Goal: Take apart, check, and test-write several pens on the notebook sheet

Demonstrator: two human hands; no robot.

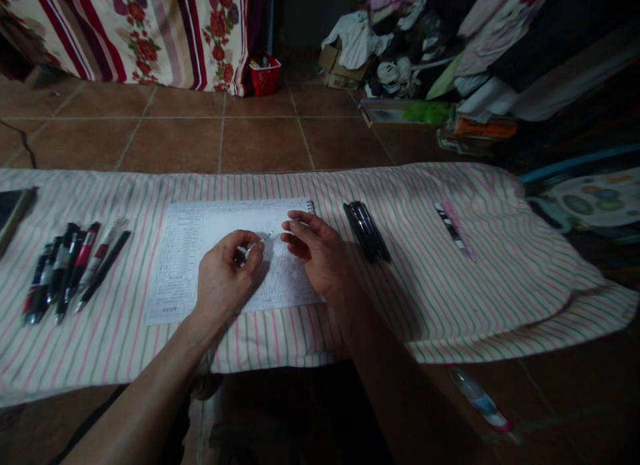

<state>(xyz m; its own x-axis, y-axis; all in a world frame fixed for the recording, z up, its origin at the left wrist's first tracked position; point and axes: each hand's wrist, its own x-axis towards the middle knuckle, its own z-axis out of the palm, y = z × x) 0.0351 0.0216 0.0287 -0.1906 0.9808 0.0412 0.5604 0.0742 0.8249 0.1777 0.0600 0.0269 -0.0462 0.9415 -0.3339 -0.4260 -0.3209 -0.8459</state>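
Note:
My left hand is closed in a pinch on a thin silvery pen part, its tip pointing right and up. My right hand hovers just to its right with fingers curled loosely and nothing visible in them. Both hands are over a spiral-bound printed sheet lying on a striped cloth. A row of several pens lies to the left of the sheet. A dark bundle of pens lies just right of my right hand.
A single pen lies further right on the cloth. A dark flat object sits at the far left edge. Beyond are the tiled floor, a red basket, a floral cloth and piled clutter.

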